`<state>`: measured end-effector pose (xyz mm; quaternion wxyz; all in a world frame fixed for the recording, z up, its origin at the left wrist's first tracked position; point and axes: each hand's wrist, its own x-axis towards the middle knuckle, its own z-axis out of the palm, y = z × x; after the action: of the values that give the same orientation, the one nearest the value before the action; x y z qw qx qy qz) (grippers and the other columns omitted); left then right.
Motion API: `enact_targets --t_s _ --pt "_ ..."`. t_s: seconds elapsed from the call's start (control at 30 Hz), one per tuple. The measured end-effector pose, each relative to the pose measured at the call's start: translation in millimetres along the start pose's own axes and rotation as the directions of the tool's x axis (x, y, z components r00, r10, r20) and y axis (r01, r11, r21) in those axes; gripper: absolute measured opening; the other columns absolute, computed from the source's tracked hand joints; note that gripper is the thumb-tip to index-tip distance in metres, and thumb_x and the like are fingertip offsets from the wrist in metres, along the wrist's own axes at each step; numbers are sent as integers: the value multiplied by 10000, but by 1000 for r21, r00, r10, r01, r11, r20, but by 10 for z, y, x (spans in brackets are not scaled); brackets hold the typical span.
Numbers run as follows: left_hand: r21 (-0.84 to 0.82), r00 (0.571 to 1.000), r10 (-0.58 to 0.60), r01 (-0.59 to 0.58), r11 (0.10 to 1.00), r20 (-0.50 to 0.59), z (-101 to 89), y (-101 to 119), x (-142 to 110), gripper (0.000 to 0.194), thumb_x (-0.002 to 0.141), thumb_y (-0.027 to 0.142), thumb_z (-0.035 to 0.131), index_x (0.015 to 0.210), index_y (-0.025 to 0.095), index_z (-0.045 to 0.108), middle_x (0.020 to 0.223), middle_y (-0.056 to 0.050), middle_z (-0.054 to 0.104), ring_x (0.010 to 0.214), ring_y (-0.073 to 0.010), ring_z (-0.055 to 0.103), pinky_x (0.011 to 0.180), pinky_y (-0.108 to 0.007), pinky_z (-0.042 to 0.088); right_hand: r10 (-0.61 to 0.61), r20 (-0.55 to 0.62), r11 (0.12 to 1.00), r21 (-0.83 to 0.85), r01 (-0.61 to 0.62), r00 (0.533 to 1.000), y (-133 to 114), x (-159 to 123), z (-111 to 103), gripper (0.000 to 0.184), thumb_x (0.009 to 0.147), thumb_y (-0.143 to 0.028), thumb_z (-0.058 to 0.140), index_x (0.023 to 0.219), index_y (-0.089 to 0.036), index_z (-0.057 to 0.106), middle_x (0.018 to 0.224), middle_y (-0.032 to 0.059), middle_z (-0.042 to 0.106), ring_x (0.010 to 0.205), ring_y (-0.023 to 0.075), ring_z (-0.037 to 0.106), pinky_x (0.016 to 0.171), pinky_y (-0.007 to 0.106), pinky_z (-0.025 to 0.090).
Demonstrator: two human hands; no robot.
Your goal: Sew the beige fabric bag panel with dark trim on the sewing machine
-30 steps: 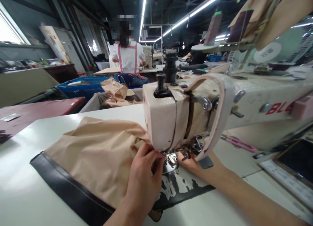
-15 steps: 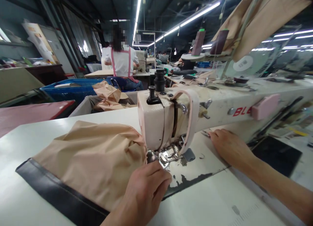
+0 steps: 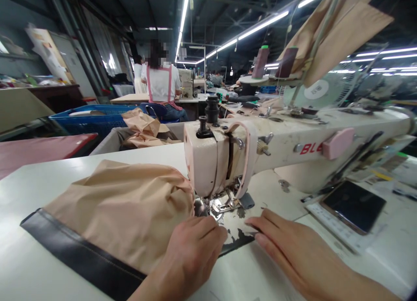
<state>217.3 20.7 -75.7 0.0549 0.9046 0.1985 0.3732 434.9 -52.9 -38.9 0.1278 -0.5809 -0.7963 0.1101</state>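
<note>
A tan fabric piece with a black band along its near edge lies on the white table, bunched up against the head of a cream sewing machine. My left hand presses down on the fabric just before the presser foot, fingers curled together. My right hand lies flat on the table to the right of the needle plate, fingers stretched toward the black edge there and holding nothing.
A dark phone lies on a white panel under the machine arm. Behind the table stand a bin of tan fabric and a blue crate. A person in a white top sits at another table, back turned. Thread cones and a fan are at the back right.
My right hand left the needle area, reached right under the machine arm, then came back and now lies flat by the needle plate. My left hand stayed on the fabric.
</note>
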Motion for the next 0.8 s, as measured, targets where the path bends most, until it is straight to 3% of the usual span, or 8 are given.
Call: enact_targets --t_s 0.3,0.4,0.47,0.57,0.67,0.73,0.8 --pt "54 999 -14 12 998 35 -13 15 -24 186 889 117 447 820 177 609 663 -2 524 588 -147 450 557 -275 313 12 -38 1000 15 -12 999 -264 243 220 121 932 -250 390 954 -245 510 857 7 590 711 224 609 596 350 445" --pt "9 990 -143 143 990 21 -8 -1 -24 185 899 137 450 803 180 603 710 -10 552 631 -139 490 584 -255 341 51 -39 998 -25 -52 998 -218 307 230 188 947 -262 349 888 -248 527 800 -1 619 705 228 625 602 354 439" --pt "-34 942 -336 335 942 -7 4 -44 -16 174 881 142 475 759 176 593 709 -9 545 631 -129 492 582 -237 348 138 -69 983 -115 -145 988 -47 300 200 192 936 -300 376 851 -254 541 766 0 640 693 243 637 600 367 443" --pt "-80 817 -577 575 815 -8 40 -143 14 165 807 110 531 667 174 589 618 17 495 562 -106 445 545 -218 328 195 -158 934 -272 -232 968 348 247 115 197 907 -363 408 847 -241 551 754 25 638 660 260 640 575 382 465" --pt "-104 740 -673 669 736 -1 81 -225 57 165 758 98 544 626 178 600 561 36 475 523 -94 422 527 -213 310 61 -259 931 -332 -148 964 629 266 24 221 877 -347 416 944 -213 578 914 82 633 805 290 635 680 430 504" --pt "-114 713 -701 696 709 -8 97 -250 81 161 742 113 552 601 178 596 530 43 452 505 -90 406 516 -214 298 -41 -298 947 -317 -58 954 636 364 8 225 854 -309 444 989 -199 587 1025 105 615 940 302 603 786 440 497" --pt "-122 698 -716 710 693 -12 101 -255 95 171 727 126 561 565 176 583 499 49 408 487 -87 378 500 -214 282 -74 -292 964 -266 -6 953 522 518 52 164 838 -293 474 902 -214 603 964 88 634 912 284 609 763 398 510"
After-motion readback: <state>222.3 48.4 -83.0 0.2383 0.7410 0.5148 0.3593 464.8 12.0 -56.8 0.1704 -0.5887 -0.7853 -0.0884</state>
